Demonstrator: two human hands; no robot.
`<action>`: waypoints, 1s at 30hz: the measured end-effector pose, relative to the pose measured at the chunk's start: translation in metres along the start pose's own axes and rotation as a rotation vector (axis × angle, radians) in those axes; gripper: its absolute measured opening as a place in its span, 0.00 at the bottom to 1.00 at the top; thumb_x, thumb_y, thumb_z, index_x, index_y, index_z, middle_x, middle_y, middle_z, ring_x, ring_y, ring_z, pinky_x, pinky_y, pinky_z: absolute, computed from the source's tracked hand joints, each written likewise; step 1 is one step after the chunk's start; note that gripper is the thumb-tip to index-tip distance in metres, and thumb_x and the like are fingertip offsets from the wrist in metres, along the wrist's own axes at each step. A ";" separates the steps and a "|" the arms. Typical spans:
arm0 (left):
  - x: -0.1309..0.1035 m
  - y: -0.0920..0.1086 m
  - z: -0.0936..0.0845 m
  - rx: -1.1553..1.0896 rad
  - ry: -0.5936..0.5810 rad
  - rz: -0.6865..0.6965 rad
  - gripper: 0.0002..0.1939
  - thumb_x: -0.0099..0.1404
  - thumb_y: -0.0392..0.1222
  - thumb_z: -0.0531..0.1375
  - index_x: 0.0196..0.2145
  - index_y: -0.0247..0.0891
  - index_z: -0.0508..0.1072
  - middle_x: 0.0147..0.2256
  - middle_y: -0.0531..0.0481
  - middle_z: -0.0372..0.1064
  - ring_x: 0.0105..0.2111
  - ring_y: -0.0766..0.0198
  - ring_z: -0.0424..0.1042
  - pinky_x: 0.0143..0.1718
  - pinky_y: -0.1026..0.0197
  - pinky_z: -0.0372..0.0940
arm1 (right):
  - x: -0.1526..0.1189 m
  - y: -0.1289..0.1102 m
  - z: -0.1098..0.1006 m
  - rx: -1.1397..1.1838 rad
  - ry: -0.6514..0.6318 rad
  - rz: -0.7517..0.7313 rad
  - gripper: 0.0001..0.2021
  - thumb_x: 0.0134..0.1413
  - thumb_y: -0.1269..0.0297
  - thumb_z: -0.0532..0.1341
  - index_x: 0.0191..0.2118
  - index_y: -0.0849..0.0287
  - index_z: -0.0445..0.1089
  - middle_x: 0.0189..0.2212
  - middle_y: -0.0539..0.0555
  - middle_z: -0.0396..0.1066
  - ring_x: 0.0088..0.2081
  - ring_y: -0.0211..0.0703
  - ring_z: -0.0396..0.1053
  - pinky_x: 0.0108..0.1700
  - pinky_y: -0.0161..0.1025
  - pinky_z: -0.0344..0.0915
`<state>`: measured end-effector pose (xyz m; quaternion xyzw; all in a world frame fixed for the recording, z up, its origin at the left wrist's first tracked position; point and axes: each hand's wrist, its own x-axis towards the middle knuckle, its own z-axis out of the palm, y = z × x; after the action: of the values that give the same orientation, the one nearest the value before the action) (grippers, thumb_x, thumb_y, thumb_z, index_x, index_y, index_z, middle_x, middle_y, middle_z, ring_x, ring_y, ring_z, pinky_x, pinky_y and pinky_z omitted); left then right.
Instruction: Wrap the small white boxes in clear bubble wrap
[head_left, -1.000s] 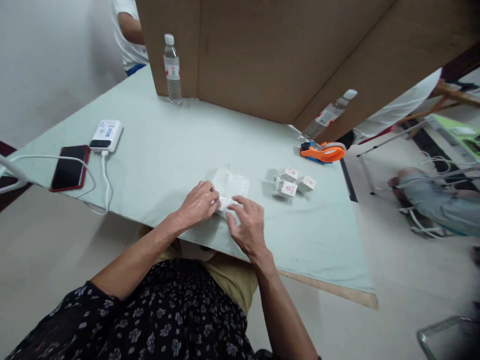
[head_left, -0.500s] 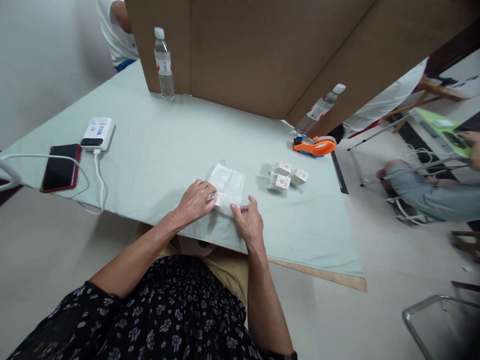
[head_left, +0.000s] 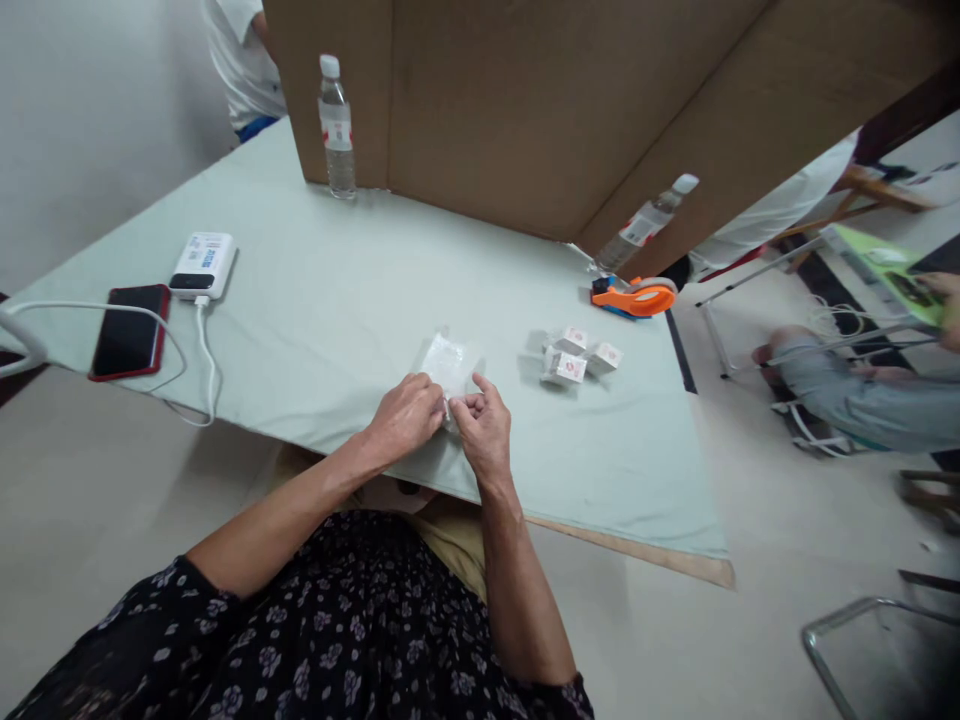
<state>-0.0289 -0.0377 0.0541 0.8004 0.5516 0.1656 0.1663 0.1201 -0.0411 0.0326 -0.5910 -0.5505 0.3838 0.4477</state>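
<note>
Near the front edge of the table, a piece of clear bubble wrap (head_left: 448, 362) lies between my hands, its far part spread on the cloth. My left hand (head_left: 411, 412) has its fingers closed on the wrap's near left part. From the right, my right hand (head_left: 484, 425) pinches the near end of the wrap with thumb and curled fingers. The small box seen in the wrap earlier is hidden behind the fingers. To the right stand three small white boxes (head_left: 568, 367) with red print, in clear wrapping.
An orange tape dispenser (head_left: 636, 297) sits at the back right beside a tilted water bottle (head_left: 641, 228). Another bottle (head_left: 338, 135) stands by the cardboard wall (head_left: 487, 110). A power bank (head_left: 204, 265) and phone (head_left: 131, 332) lie left, with cables. People sit beyond the table.
Both hands have come together over the wrap, which is now folded narrower. My right hand moved left and its fingers closed on the wrap. The whole view shifted slightly.
</note>
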 end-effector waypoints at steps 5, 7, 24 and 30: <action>0.001 -0.002 0.003 -0.040 0.003 0.008 0.06 0.66 0.36 0.56 0.36 0.37 0.74 0.39 0.43 0.72 0.44 0.54 0.70 0.48 0.53 0.67 | 0.004 -0.011 0.004 -0.190 -0.080 -0.076 0.24 0.54 0.60 0.59 0.56 0.62 0.68 0.29 0.51 0.75 0.28 0.41 0.72 0.38 0.40 0.70; 0.000 -0.003 0.004 -0.064 0.004 0.006 0.05 0.66 0.36 0.56 0.36 0.38 0.73 0.39 0.43 0.71 0.44 0.54 0.70 0.49 0.52 0.67 | 0.005 -0.015 0.002 -0.284 -0.128 -0.104 0.22 0.55 0.61 0.58 0.55 0.62 0.70 0.31 0.52 0.77 0.28 0.41 0.72 0.39 0.40 0.70; 0.001 -0.007 0.013 -0.534 0.158 -0.227 0.19 0.60 0.36 0.59 0.50 0.39 0.69 0.43 0.46 0.73 0.40 0.59 0.72 0.45 0.55 0.68 | 0.036 -0.031 -0.019 -0.408 -0.719 -0.309 0.36 0.48 0.75 0.51 0.66 0.60 0.55 0.49 0.59 0.74 0.36 0.41 0.71 0.45 0.45 0.69; 0.001 -0.009 0.025 -0.503 0.200 -0.195 0.24 0.57 0.32 0.58 0.53 0.35 0.68 0.46 0.43 0.72 0.45 0.56 0.71 0.51 0.52 0.67 | 0.046 -0.002 -0.020 -0.019 -0.315 -0.006 0.27 0.52 0.59 0.59 0.58 0.61 0.63 0.35 0.52 0.73 0.23 0.34 0.67 0.29 0.37 0.67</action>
<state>-0.0249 -0.0354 0.0279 0.6569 0.5811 0.3586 0.3197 0.1431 0.0022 0.0429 -0.5261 -0.6192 0.4650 0.3515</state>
